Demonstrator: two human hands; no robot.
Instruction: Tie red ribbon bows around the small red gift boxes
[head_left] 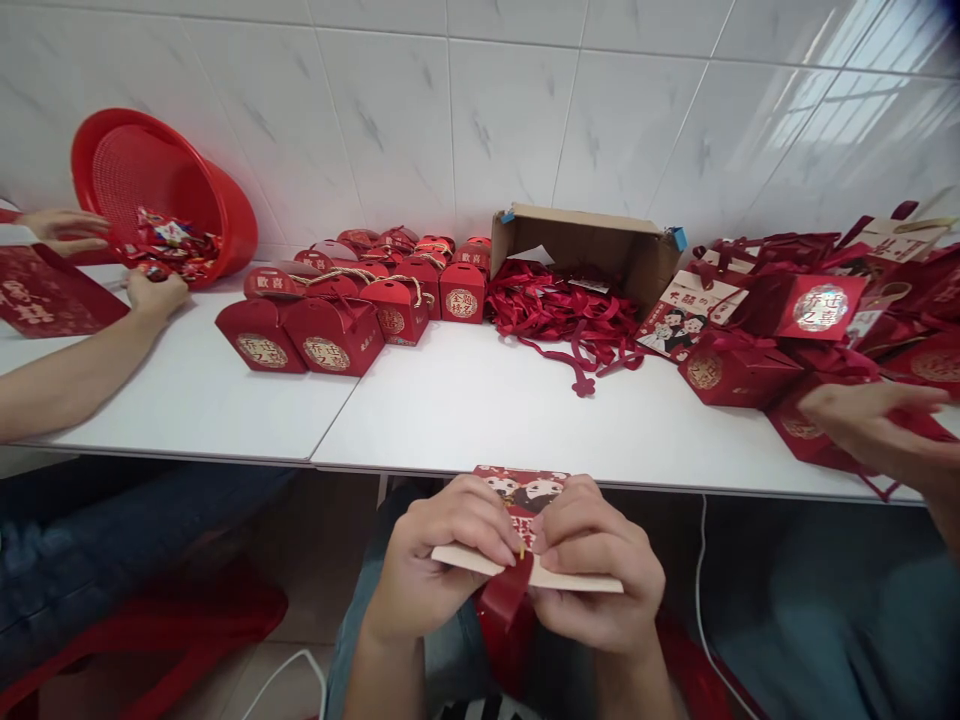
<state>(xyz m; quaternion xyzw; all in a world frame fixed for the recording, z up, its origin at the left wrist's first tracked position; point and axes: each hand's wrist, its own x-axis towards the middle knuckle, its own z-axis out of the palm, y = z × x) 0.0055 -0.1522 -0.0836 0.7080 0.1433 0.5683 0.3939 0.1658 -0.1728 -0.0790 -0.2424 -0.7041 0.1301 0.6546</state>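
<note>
Over my lap, just below the table's front edge, my left hand and my right hand grip a gift bag with a cartoon couple printed on red. Its cream top edge points toward me. The fingers of both hands are closed on that edge, one hand on each side of the middle. A dark red ribbon comes through at the centre and hangs down between my thumbs. The lower part of the bag is mostly hidden by my hands.
On the white table stand red candy boxes, a cardboard box spilling red ribbons, and piled gift boxes. At left, a co-worker's hand is by a tipped red basket; another person's hand is at right.
</note>
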